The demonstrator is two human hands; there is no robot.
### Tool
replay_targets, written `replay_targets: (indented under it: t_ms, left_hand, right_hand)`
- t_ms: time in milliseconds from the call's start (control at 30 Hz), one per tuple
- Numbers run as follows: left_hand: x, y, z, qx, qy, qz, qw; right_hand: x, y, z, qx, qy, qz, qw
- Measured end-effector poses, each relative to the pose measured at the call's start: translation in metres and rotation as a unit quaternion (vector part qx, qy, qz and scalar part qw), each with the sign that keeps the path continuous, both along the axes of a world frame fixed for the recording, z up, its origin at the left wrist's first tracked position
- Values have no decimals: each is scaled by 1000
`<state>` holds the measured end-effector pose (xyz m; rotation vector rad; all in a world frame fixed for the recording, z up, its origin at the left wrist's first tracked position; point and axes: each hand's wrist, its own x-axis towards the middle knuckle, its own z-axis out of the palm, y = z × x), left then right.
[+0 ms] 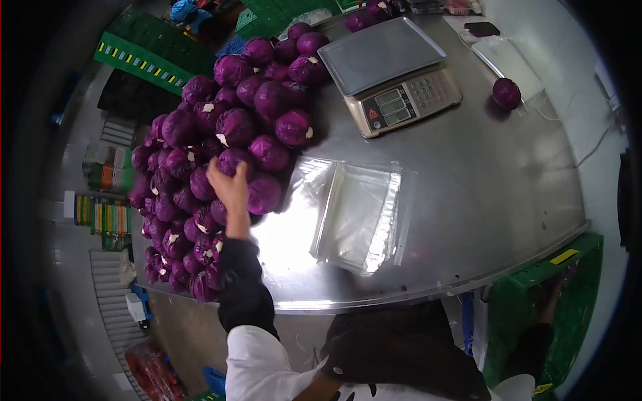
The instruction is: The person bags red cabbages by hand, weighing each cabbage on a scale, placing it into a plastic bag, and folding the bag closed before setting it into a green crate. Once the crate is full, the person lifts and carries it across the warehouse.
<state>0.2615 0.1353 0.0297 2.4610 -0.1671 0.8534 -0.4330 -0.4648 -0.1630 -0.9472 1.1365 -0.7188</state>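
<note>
My left hand reaches into a large heap of red cabbages on the left of the metal table. Its thumb and fingers curve round the near side of one red cabbage, which still lies among the others. Down at the right, my right hand is inside a green crate below the table edge. Shadow and the crate wall obscure its fingers, and a purplish patch shows beside it. Clear plastic bags lie stacked flat on the table, to the right of my left hand.
A weighing scale stands behind the bags. One lone red cabbage sits at the back right, near a white flat device with a cable. Stacked green crates rise behind the heap. The table's front edge runs before me.
</note>
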Motion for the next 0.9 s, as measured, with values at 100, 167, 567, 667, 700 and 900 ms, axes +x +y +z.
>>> replay_targets:
  t_ms: [100,167,567,667,700,900]
  left_hand:
    - [47,8,21,179,114,60,975]
    - [54,8,22,247,254,66,933]
    - [-9,49,-25,-498,87,-156,849]
    - [-57,34,-32,-652,260,-383,601]
    - [-86,6,-18,-685,350,-443,460]
    - [-158,-73,-8,-318,576,-349,667]
  right_hand:
    - [-30,-8,21,-199,455,-45,867]
    - [-39,-5,33,-254,591,-62,763]
    - [348,228,163,-517,43,161,840]
    - [450,327,188,-346,-133,444,816]
    - [470,349,189,-275,-189,484,809]
    - [432,338,155,161,-319,510,782]
